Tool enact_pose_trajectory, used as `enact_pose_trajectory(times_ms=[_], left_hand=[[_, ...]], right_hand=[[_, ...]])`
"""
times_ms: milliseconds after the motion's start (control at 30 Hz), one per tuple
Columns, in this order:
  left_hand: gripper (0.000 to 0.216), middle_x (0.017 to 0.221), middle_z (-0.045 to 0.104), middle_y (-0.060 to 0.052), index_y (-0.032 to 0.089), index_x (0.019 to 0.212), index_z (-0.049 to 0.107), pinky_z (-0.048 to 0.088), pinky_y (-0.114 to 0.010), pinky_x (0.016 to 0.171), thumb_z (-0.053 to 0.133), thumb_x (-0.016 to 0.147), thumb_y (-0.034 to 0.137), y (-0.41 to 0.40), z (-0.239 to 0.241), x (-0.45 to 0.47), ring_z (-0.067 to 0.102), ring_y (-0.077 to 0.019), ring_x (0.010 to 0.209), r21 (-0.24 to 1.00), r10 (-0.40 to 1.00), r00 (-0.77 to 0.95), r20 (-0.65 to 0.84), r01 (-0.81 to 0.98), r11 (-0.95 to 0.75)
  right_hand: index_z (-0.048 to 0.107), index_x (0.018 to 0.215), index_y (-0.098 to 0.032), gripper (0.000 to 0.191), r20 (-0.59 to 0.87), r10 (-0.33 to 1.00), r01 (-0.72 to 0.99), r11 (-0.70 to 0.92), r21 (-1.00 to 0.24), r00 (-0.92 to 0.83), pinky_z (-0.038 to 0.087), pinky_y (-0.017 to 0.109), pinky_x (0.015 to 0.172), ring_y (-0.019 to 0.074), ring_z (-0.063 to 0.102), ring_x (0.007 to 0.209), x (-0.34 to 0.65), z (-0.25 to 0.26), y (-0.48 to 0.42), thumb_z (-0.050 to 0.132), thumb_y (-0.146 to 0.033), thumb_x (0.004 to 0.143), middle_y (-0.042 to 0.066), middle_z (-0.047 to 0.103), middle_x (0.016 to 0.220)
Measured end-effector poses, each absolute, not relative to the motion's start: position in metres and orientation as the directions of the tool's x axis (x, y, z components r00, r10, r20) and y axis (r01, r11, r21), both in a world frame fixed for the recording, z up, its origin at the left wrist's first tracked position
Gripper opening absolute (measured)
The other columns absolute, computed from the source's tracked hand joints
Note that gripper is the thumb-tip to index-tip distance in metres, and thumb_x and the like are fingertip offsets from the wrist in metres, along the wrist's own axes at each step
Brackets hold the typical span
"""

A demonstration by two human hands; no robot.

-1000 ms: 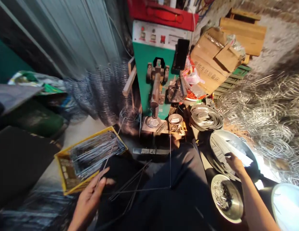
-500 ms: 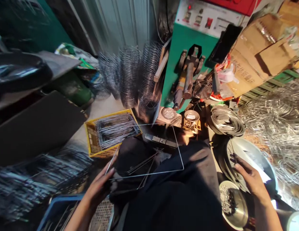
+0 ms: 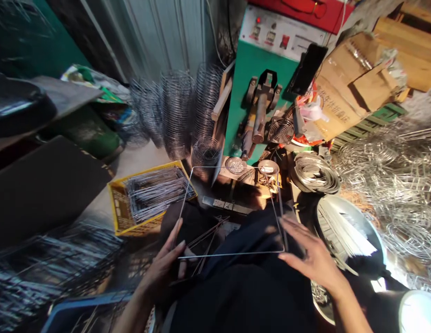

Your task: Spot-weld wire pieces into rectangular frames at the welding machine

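Observation:
My left hand (image 3: 166, 263) pinches the near left corner of a rectangular wire frame (image 3: 232, 253) held over my lap. At the frame's right side, my right hand (image 3: 310, 256) holds a thin straight wire rod (image 3: 280, 208) between fingers and thumb. The frame reaches forward to the green welding machine (image 3: 260, 78) and its small round dish (image 3: 235, 165). More loose wire rods (image 3: 208, 236) lie on my dark trousers under the frame.
A yellow crate (image 3: 118, 208) of bent wires sits left. Wire coils (image 3: 180, 111) stand behind it. A metal basin (image 3: 343, 226) of straight rods and a coil of wire (image 3: 314, 171) lie to the right, beside tangled wire rings (image 3: 392, 185). Cardboard boxes (image 3: 347, 92) stand behind.
My right hand left the basin of rods and came across to the frame's right side with a rod. The left hand raised and levelled the frame; my head turned left.

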State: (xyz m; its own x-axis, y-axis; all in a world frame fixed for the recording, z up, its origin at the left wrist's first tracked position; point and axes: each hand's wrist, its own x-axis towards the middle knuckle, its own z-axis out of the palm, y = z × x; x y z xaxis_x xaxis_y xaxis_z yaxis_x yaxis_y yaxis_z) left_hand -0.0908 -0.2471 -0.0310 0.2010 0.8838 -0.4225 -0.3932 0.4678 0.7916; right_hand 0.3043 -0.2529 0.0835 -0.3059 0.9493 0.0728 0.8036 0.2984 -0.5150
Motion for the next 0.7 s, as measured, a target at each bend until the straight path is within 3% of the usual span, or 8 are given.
enact_pose_trajectory(times_ms=[133,267,433,533,700], left_hand=[[0.091,0.066,0.069,-0.002,0.036,0.159,0.003,0.04,-0.019,0.04,0.064,0.092,0.041,-0.239,-0.023,-0.071,0.049,-0.0098,0.033,0.799,0.889,0.248,-0.386,-0.391,0.456],[0.093,0.062,0.068,-0.001,0.029,0.16,0.0,0.043,-0.021,0.041,0.063,0.092,0.041,-0.235,-0.023,-0.057,0.051,-0.0119,0.035,0.788,0.887,0.282,-0.366,-0.413,0.456],[0.087,0.04,0.056,0.001,0.007,0.156,0.026,0.036,-0.019,0.037,0.066,0.089,0.045,-0.234,-0.042,-0.051,0.045,-0.0123,0.03,0.747,0.865,0.305,-0.399,-0.438,0.5],[0.08,0.044,0.06,-0.001,0.009,0.153,0.035,0.038,-0.019,0.039,0.067,0.088,0.044,-0.233,-0.047,-0.052,0.049,-0.0123,0.033,0.736,0.86,0.306,-0.408,-0.447,0.508],[0.093,0.062,0.069,-0.002,0.027,0.16,0.003,0.039,-0.018,0.04,0.065,0.092,0.038,-0.231,-0.041,-0.051,0.053,-0.0117,0.035,0.757,0.872,0.327,-0.365,-0.441,0.482]], right_hand=[[0.045,0.15,-0.025,0.069,0.01,0.895,0.788,0.399,-0.469,-0.446,0.039,0.048,0.116,0.0279,0.044,0.14,0.265,0.057,-0.243,0.069,-0.041,0.088,0.009,0.049,0.15],[0.042,0.151,-0.023,0.07,-0.023,0.881,0.801,0.419,-0.429,-0.473,0.038,0.05,0.115,0.0284,0.041,0.142,0.251,0.04,-0.234,0.066,-0.041,0.089,0.009,0.048,0.15],[0.042,0.151,-0.022,0.07,-0.041,0.883,0.818,0.416,-0.397,-0.468,0.04,0.052,0.113,0.0292,0.042,0.142,0.248,0.035,-0.23,0.066,-0.039,0.088,0.01,0.048,0.151],[0.046,0.149,-0.022,0.068,-0.048,0.891,0.832,0.401,-0.384,-0.452,0.041,0.051,0.112,0.0293,0.045,0.14,0.251,0.031,-0.23,0.067,-0.038,0.087,0.011,0.049,0.15],[0.053,0.144,-0.019,0.064,-0.052,0.951,0.896,0.269,-0.354,-0.306,0.044,0.054,0.109,0.0323,0.051,0.134,0.252,0.024,-0.229,0.069,-0.037,0.084,0.013,0.054,0.145]])
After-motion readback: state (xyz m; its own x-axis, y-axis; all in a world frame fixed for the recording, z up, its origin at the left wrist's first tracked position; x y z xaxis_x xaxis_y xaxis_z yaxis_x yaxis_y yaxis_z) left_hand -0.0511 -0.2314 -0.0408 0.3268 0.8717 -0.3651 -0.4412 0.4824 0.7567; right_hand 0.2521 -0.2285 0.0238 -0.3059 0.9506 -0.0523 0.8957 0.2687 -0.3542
